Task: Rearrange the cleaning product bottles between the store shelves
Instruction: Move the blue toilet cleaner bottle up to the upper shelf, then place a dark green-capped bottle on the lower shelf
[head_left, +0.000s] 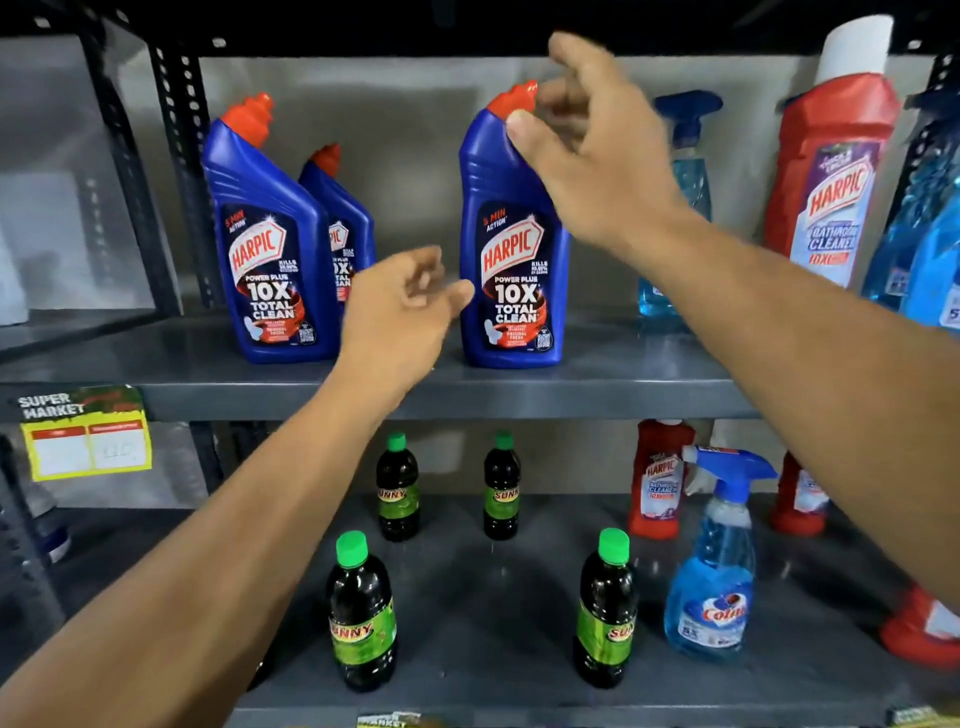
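- On the lower shelf, at 6 o'clock and nearest, four green-capped Sunny bottles are standing well apart; avoid sweeping an arm through them.
- The left hand is hovering at centre, its grip loose and empty, beside the blue Harpic bottle standing on the upper shelf.
- The right hand, at 1 o'clock, is spreading a wide grip at the red cap, holding nothing; it should be closing round the neck below the cap, lifting straight.
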